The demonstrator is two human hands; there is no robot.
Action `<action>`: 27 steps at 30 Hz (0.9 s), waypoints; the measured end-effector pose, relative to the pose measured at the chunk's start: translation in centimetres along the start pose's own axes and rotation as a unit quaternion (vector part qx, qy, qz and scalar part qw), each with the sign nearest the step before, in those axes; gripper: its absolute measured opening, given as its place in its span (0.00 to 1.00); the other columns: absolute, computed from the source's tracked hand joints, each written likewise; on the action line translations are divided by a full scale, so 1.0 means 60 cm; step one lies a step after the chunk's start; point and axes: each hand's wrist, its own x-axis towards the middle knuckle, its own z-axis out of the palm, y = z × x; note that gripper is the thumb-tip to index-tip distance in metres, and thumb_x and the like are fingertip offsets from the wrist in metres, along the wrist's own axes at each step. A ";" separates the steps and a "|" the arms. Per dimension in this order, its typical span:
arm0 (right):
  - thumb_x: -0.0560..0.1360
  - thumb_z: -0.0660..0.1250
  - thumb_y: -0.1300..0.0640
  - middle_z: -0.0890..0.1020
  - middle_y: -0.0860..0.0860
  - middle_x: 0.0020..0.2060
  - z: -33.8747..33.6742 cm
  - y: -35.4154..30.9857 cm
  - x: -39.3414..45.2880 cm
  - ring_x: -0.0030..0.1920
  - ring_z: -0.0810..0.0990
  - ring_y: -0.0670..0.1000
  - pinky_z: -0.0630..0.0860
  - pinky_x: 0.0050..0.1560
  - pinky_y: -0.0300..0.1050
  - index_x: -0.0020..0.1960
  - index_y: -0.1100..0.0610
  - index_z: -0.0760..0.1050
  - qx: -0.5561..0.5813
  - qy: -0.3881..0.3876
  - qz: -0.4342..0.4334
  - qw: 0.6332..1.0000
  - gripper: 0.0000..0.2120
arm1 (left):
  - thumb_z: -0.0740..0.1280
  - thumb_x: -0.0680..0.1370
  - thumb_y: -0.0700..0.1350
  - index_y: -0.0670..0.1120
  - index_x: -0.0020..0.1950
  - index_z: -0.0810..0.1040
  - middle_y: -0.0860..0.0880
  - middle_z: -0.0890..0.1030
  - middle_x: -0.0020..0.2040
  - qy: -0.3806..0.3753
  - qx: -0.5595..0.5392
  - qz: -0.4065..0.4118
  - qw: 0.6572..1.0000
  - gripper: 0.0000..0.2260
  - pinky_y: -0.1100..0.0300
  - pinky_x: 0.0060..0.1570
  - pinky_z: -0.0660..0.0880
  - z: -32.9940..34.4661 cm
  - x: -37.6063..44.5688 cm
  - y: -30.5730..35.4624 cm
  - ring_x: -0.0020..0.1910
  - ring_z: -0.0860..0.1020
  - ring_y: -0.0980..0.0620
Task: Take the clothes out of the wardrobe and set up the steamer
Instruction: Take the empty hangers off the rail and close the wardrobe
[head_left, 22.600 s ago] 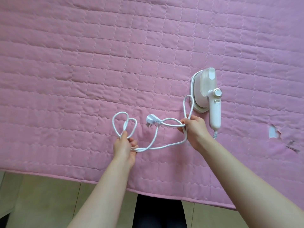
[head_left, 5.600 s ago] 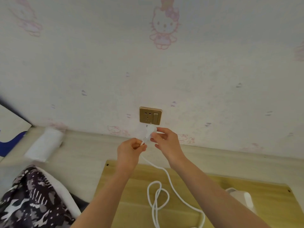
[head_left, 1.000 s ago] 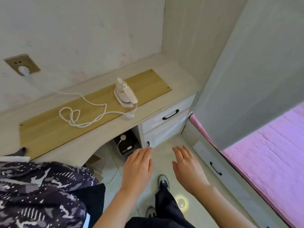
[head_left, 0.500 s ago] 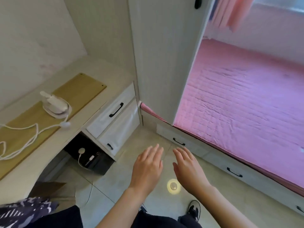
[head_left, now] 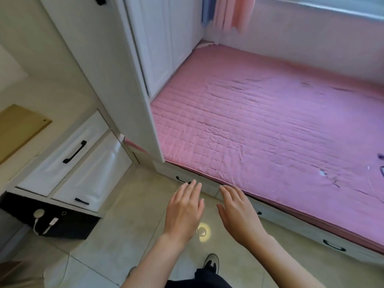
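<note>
My left hand [head_left: 184,210] and my right hand [head_left: 239,213] float side by side over the tiled floor, palms down, fingers straight, holding nothing. The white wardrobe [head_left: 116,59] rises at the upper left, its doors [head_left: 162,38] closed beside the bed. The pink quilted bed [head_left: 270,129] fills the right half. The steamer and its cord are out of view; only the corner of the wooden board [head_left: 18,125] on the desk shows at the left edge.
White desk drawers with black handles [head_left: 74,151] stand at the left, above a black box with white plugs [head_left: 52,223]. Drawers run along the bed base [head_left: 332,244]. Pink curtains [head_left: 234,11] hang at the top. My shoe [head_left: 212,262] is on the floor.
The view has swung right from the desk toward the wardrobe and bed; the steamer has left the frame. Both hands stay open and empty in front of me.
</note>
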 end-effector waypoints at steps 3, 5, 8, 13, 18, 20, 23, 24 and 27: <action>0.73 0.71 0.53 0.80 0.58 0.58 -0.014 0.056 0.018 0.60 0.77 0.62 0.75 0.61 0.55 0.64 0.64 0.74 0.004 0.007 -0.001 1.000 0.24 | 0.57 0.76 0.50 0.45 0.64 0.78 0.49 0.81 0.60 0.016 -0.007 -0.007 1.000 0.21 0.56 0.55 0.76 0.008 0.034 0.035 0.59 0.78 0.49; 0.74 0.69 0.52 0.79 0.58 0.58 -0.026 0.080 0.037 0.60 0.77 0.62 0.75 0.60 0.55 0.64 0.63 0.73 0.014 0.011 -0.007 1.000 0.23 | 0.58 0.76 0.50 0.45 0.63 0.78 0.50 0.82 0.57 0.028 -0.009 -0.013 0.999 0.20 0.56 0.53 0.76 0.005 0.055 0.049 0.57 0.78 0.50; 0.75 0.67 0.53 0.79 0.57 0.58 -0.040 0.104 0.075 0.59 0.76 0.61 0.76 0.59 0.55 0.64 0.62 0.73 0.033 0.021 -0.022 0.999 0.21 | 0.61 0.76 0.49 0.45 0.63 0.78 0.50 0.82 0.53 0.046 -0.001 -0.023 0.999 0.18 0.56 0.51 0.77 -0.001 0.091 0.056 0.55 0.78 0.50; 0.75 0.67 0.53 0.79 0.57 0.58 -0.056 0.120 0.161 0.59 0.77 0.61 0.75 0.60 0.53 0.64 0.62 0.73 0.026 0.034 -0.060 0.997 0.20 | 0.61 0.76 0.48 0.44 0.60 0.79 0.49 0.82 0.51 0.070 0.021 -0.044 0.996 0.16 0.54 0.50 0.77 -0.018 0.174 0.041 0.53 0.78 0.48; 0.74 0.70 0.52 0.80 0.56 0.58 -0.077 0.122 0.289 0.60 0.78 0.61 0.77 0.58 0.53 0.63 0.62 0.74 0.018 0.043 -0.089 0.995 0.21 | 0.67 0.77 0.44 0.42 0.64 0.76 0.48 0.81 0.55 0.088 -0.005 -0.052 0.995 0.16 0.52 0.55 0.77 -0.031 0.288 0.004 0.55 0.77 0.47; 0.75 0.69 0.52 0.80 0.56 0.59 -0.092 0.121 0.354 0.61 0.77 0.60 0.76 0.59 0.53 0.64 0.61 0.73 0.017 0.050 -0.101 0.993 0.21 | 0.66 0.77 0.44 0.42 0.65 0.75 0.47 0.81 0.56 0.095 -0.009 -0.064 0.993 0.16 0.53 0.55 0.77 -0.033 0.336 -0.016 0.56 0.76 0.47; 0.78 0.65 0.51 0.78 0.56 0.62 -0.112 0.116 0.452 0.64 0.75 0.58 0.73 0.63 0.52 0.67 0.60 0.71 0.023 0.057 -0.107 0.992 0.21 | 0.66 0.78 0.43 0.41 0.65 0.75 0.47 0.80 0.57 0.110 -0.025 -0.090 0.990 0.16 0.55 0.55 0.76 -0.043 0.408 -0.044 0.56 0.76 0.47; 0.78 0.64 0.50 0.77 0.56 0.63 -0.117 0.113 0.483 0.64 0.75 0.58 0.72 0.64 0.52 0.68 0.60 0.70 0.026 0.057 -0.110 0.992 0.21 | 0.66 0.77 0.42 0.41 0.65 0.75 0.46 0.81 0.57 0.116 -0.026 -0.097 0.988 0.16 0.56 0.54 0.75 -0.048 0.430 -0.052 0.56 0.76 0.48; 0.79 0.62 0.50 0.76 0.55 0.64 -0.131 0.101 0.568 0.66 0.73 0.58 0.71 0.65 0.51 0.69 0.60 0.69 0.034 0.052 -0.129 0.990 0.21 | 0.67 0.77 0.43 0.43 0.64 0.76 0.47 0.81 0.57 0.119 -0.013 -0.106 0.987 0.16 0.60 0.53 0.75 -0.064 0.490 -0.070 0.55 0.77 0.50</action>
